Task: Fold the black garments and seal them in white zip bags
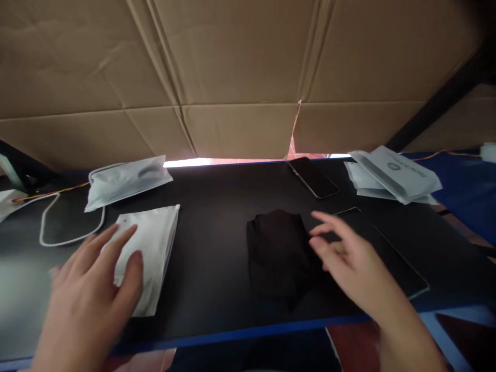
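My left hand [95, 279] hovers with fingers spread over a stack of flat white pouches [153, 258] at the left; whether it touches them I cannot tell. Folded black cloth [277, 253] lies in the middle of the dark table. Just right of the cloth is my right hand [344, 248], its fingers loosely apart and nothing held between them. Beneath and behind that hand lies a dark flat panel with a pale edge [391, 248], partly covered by the hand and forearm.
A filled whitish pouch [129, 181] and a white cord loop [42, 227] lie at the back left. At the back right are a phone [313, 177] and printed frosted pouches [399, 173]. Cardboard [240, 62] walls off the far side of the black table [209, 248].
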### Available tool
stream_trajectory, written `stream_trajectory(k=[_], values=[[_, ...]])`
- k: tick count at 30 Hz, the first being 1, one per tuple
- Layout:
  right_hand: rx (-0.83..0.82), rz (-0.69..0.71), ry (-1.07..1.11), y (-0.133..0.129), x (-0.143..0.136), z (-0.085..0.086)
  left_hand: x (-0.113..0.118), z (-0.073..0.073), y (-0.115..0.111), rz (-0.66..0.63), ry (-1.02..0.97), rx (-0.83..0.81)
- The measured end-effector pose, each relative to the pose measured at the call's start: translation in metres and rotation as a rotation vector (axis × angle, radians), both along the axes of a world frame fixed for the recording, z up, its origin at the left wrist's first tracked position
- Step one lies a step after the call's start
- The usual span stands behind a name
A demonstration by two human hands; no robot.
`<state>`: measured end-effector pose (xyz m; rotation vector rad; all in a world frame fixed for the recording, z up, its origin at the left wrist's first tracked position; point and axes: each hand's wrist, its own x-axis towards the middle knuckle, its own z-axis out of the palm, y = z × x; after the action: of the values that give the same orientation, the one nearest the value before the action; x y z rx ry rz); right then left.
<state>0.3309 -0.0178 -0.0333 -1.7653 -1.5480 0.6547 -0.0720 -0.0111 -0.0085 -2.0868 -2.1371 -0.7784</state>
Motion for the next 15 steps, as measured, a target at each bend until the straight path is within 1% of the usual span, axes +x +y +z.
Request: stream_trajectory(k=[1,2,3,4,6,8,10,12,14,15], values=[[0.049,-0.102,0.013,-0.002,-0.001,-0.002,0.019,0.001,0.001,0.013,0.010,0.019],[0.078,-0.171,0.004,-0.004,-0.002,-0.003,0.039,0.001,0.001,-0.035,0.007,0.045],[0.082,-0.191,-0.022,-0.006,-0.004,-0.005,0.060,0.002,0.000,-0.154,-0.032,0.089],[0.061,-0.165,-0.054,-0.008,-0.006,-0.006,0.079,0.002,-0.002,-0.268,-0.086,0.057],[-0.007,-0.052,-0.065,-0.011,-0.012,-0.007,0.116,0.002,-0.006,-0.478,-0.152,-0.017],[-0.031,0.021,0.010,-0.013,-0.017,-0.008,0.146,0.000,-0.008,-0.588,-0.172,-0.080],[-0.014,0.033,0.119,-0.013,-0.020,-0.008,0.167,-0.007,-0.007,-0.619,-0.168,-0.142],[-0.015,0.047,0.185,-0.012,-0.021,-0.010,0.180,-0.016,-0.003,-0.612,-0.171,-0.208],[-0.036,0.063,0.184,-0.012,-0.021,-0.012,0.184,-0.022,0.002,-0.613,-0.185,-0.243],[-0.048,0.070,0.159,-0.012,-0.022,-0.013,0.182,-0.023,0.004,-0.624,-0.207,-0.255]])
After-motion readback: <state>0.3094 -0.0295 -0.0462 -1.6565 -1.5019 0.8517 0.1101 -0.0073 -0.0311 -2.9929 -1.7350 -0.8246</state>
